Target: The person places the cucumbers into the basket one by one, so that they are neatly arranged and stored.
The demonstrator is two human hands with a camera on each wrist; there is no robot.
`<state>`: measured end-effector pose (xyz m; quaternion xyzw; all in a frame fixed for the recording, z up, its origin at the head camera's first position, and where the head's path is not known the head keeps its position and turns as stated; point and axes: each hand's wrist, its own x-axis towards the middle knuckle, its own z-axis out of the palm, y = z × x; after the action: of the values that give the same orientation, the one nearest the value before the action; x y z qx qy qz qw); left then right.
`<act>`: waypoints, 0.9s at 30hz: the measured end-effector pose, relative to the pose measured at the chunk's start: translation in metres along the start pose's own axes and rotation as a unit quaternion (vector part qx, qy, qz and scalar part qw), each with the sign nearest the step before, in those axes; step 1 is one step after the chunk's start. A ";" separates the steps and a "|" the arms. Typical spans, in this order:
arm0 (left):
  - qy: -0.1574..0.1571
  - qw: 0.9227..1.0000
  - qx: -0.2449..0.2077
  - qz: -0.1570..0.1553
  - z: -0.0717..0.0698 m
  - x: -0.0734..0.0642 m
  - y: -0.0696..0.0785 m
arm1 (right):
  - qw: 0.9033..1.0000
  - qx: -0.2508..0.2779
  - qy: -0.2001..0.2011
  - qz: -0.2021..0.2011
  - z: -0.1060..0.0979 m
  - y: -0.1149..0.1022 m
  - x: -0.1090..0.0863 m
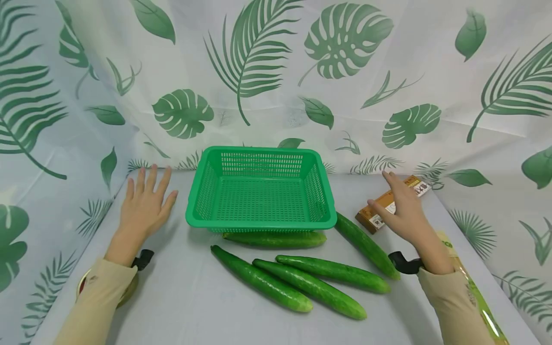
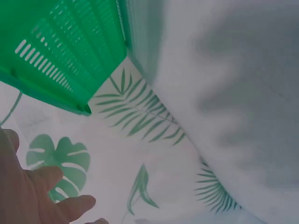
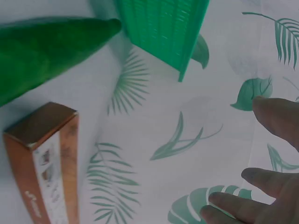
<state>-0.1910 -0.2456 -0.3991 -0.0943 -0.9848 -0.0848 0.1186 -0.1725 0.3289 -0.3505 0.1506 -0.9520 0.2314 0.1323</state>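
My left hand [image 1: 145, 206] is held over the table left of a green plastic basket [image 1: 195, 191], fingers spread and holding nothing. On the other side, my right hand [image 1: 403, 211] hovers with extended fingers above a brown box [image 1: 374, 221], which it partly hides in the head view. The basket has slotted walls and nothing in it. One cucumber [image 1: 276, 239] lies along its front edge, and another cucumber [image 1: 366, 244] slants from its right corner. Several more cucumbers [image 1: 263, 280] lie in front, toward me. In the right wrist view the box [image 3: 44, 163] stands below a cucumber [image 3: 51, 51].
A round container [image 1: 129, 292] is mostly hidden beneath my left forearm. Beside my right forearm lies a long green-and-yellow packet [image 1: 478, 297] at the table's right edge. Leaf-printed cloth [image 1: 267, 100] rises behind the table [image 1: 181, 306] and at both sides.
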 end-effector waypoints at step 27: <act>-0.016 0.990 -0.134 0.051 0.024 -0.011 0.050 | 0.950 0.034 -0.176 0.255 0.028 0.041 -0.099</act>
<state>-0.1750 -0.1948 -0.4173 -0.1606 -0.9603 -0.2079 0.0934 -0.1009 0.3720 -0.4226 -0.0541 -0.9584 0.2595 -0.1063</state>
